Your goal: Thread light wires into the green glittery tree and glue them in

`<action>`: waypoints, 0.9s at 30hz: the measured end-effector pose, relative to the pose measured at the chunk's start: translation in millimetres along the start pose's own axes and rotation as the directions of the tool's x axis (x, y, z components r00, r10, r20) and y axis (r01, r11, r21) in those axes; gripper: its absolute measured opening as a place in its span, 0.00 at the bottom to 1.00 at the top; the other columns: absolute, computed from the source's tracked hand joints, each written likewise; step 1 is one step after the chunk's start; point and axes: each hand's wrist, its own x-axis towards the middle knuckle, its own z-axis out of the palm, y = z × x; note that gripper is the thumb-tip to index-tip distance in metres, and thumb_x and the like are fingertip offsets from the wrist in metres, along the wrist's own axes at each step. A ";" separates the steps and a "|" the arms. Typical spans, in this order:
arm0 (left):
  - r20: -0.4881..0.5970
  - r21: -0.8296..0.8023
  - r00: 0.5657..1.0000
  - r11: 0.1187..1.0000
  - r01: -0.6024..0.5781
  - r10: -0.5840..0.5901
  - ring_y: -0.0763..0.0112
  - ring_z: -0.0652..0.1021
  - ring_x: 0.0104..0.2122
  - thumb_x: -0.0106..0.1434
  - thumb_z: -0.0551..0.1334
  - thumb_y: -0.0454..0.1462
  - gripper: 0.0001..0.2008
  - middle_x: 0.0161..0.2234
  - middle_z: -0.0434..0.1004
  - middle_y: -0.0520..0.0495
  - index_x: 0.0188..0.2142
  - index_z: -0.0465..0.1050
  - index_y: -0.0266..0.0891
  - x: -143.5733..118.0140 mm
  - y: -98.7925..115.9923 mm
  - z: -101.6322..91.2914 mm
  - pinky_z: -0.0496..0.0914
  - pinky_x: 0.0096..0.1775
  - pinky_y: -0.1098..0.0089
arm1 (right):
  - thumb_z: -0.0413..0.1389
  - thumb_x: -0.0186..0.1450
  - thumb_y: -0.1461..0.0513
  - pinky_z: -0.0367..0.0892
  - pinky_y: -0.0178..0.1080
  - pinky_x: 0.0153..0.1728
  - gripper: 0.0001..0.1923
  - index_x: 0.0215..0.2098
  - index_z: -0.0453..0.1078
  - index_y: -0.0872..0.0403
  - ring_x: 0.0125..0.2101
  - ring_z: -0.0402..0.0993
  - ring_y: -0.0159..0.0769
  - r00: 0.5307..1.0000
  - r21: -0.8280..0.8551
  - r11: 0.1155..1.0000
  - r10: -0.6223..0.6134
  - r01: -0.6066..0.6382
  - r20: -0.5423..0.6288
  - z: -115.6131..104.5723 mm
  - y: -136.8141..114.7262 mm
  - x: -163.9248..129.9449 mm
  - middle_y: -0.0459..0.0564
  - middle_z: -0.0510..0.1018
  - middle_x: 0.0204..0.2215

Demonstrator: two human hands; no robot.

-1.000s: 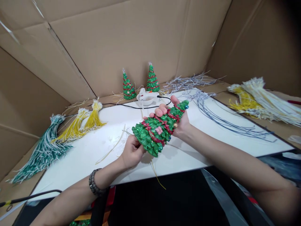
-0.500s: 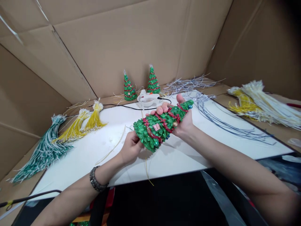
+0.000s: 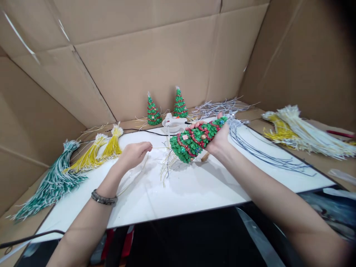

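head view: the right hand [image 3: 219,139] is wrapped around a green glittered christmas tree ornament [image 3: 196,139], gripping it near its tip and holding it tilted above the white worktop [image 3: 194,189], with its wide base pointing left and down. red garlands and small baubles run across the ornament. a thin tuft of pale wires [image 3: 167,165] hangs from under its base toward the worktop. the left hand [image 3: 132,154] is off to the left of the ornament and apart from it, fingers pinched together on a fine yellow wire [image 3: 160,147] that stretches toward the ornament's base. a dark beaded bracelet [image 3: 103,198] sits on the left wrist.

at the back, two small tree ornaments [image 3: 154,110] stand upright by the cardboard wall [image 3: 155,63], with a white glue gun [image 3: 174,121] resting on a dish just in front of them and its black cord [image 3: 139,130] trailing left. bundles of yellow wires [image 3: 97,152] and green wires [image 3: 50,183] lie at the left edge. loose grey wires [image 3: 258,148] curve across the right side of the worktop, and further yellow and white bundles [image 3: 303,133] lie beyond them.
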 end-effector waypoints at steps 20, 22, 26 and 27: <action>0.209 0.107 0.838 0.864 0.493 -0.504 0.60 0.78 0.33 0.63 0.51 0.49 0.19 0.34 0.81 0.40 0.31 0.75 0.40 -3.8 -42.8 -7.9 0.65 0.32 0.68 | 0.41 0.58 0.28 0.74 0.53 0.43 0.39 0.17 0.69 0.49 0.35 0.79 0.52 0.993 -0.086 0.991 0.109 -0.105 0.044 2.6 1.0 0.9 0.54 0.77 0.18; 0.144 0.132 0.865 0.875 0.465 -0.481 0.58 0.78 0.32 0.64 0.51 0.52 0.22 0.32 0.81 0.40 0.30 0.75 0.41 0.4 -29.4 1.4 0.64 0.32 0.66 | 0.41 0.58 0.28 0.74 0.53 0.42 0.39 0.17 0.68 0.50 0.34 0.79 0.52 0.993 -0.094 0.989 0.117 -0.113 0.034 1.9 1.8 1.7 0.55 0.77 0.18; 0.199 0.112 0.897 0.918 0.380 -0.395 0.60 0.78 0.32 0.59 0.58 0.46 0.13 0.31 0.81 0.42 0.30 0.75 0.41 2.6 -6.1 15.4 0.63 0.30 0.68 | 0.39 0.59 0.29 0.74 0.52 0.41 0.41 0.16 0.69 0.50 0.33 0.79 0.52 0.990 -0.116 0.984 0.138 -0.134 0.026 1.4 4.0 1.2 0.57 0.77 0.18; 0.205 0.107 0.900 0.923 0.370 -0.384 0.60 0.78 0.32 0.58 0.58 0.43 0.10 0.32 0.81 0.42 0.30 0.75 0.40 2.3 -3.4 16.9 0.63 0.31 0.68 | 0.38 0.60 0.29 0.74 0.52 0.40 0.41 0.17 0.69 0.51 0.33 0.79 0.52 0.989 -0.121 0.983 0.145 -0.141 0.030 1.4 4.6 0.8 0.57 0.77 0.18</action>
